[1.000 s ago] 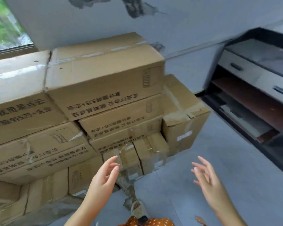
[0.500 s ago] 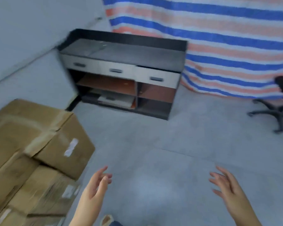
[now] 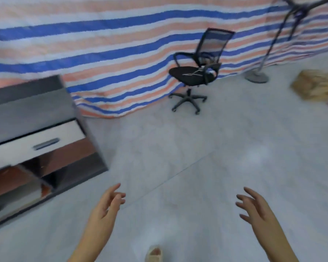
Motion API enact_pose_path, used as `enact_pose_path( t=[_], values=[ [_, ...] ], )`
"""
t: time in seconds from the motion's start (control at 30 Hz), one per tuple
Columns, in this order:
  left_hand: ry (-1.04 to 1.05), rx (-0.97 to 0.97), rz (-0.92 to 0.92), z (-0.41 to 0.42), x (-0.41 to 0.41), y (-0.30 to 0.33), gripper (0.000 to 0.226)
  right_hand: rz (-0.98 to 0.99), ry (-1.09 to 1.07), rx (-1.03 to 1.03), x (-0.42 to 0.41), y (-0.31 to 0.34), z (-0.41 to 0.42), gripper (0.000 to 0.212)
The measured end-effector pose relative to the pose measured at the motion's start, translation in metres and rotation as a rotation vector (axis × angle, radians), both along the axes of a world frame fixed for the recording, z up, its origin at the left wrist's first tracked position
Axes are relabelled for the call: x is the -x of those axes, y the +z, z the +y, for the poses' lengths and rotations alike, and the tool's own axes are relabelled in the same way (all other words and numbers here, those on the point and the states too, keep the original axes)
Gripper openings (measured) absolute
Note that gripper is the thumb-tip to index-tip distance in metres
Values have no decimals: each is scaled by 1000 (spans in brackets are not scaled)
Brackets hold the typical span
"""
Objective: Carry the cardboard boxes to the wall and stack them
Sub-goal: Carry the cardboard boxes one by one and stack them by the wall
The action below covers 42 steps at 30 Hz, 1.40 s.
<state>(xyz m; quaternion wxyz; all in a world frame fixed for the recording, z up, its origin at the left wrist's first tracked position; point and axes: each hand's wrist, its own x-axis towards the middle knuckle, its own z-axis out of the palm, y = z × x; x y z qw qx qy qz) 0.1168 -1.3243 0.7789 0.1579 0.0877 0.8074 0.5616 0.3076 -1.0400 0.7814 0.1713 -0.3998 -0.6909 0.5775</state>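
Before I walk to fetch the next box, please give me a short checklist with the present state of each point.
1. Left hand free, fingers relaxed, holds nothing: ok.
2. Right hand free, holds nothing: ok.
3. A box to fetch is in view, on the floor far right: ok.
4. Floor between the hands and the box bare: ok.
5. Chair and stand stand off the direct line to the box: ok.
6. Box closed and sound enough to lift: cannot tell, the picture is blurred.
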Motion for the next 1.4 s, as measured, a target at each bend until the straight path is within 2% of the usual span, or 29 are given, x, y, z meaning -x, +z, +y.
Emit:
enact_pose_path(
  t=[0.03,0.1,0.13,0.27,0.33,0.43,0.47,0.5,0.57,0.6,0.63,0.67,0.7,0.77,0.8,0.97,1.07,1.3,1.33,1.4],
  values=[
    [-53,0,5,14,16,2,30,-3,-44,7,3,0,2,74],
    [-156,3,21,43,47,6,28,-5,-103,16,8,1,3,30],
    [-203,8,28,58,60,7,28,-17,-141,6,8,-1,5,20],
    [-408,39,37,119,94,14,14,-56,-327,15,-7,-4,14,26],
    [-495,69,28,150,100,13,31,-38,-439,36,-18,-5,22,27],
    [-620,115,-20,196,94,14,17,-29,-601,78,-34,-6,37,24],
    [-653,119,-22,211,92,13,19,-25,-638,101,-39,-6,43,23],
    [-678,126,-27,226,89,12,22,-22,-650,122,-42,-7,51,37],
    [-694,119,-39,257,84,12,24,-46,-654,130,-46,-7,70,95],
    [-686,110,-51,273,83,12,24,-48,-669,122,-50,-9,83,111],
    [-672,100,-71,291,82,12,24,-55,-684,117,-53,-10,99,114],
    [-659,91,-86,311,81,11,24,-60,-696,108,-57,-12,117,107],
    [-651,83,-92,331,77,10,24,-52,-707,96,-61,-11,136,91],
    [-643,71,-94,373,66,11,24,-12,-723,104,-68,-5,178,37],
    [-639,60,-95,397,59,13,24,-10,-725,94,-76,-4,202,24],
    [-711,-9,-116,515,17,18,25,-67,-697,10,-109,9,312,28],
    [-698,-91,-249,576,-1,23,25,-84,-691,6,-122,11,361,29],
    [-677,-70,-268,692,5,9,26,-72,-742,118,-132,-3,450,24],
    [-680,-56,-266,709,8,5,26,-68,-747,129,-131,-4,467,35],
    [-668,-42,-275,744,13,-3,27,-66,-772,123,-133,-13,502,86]
  ],
)
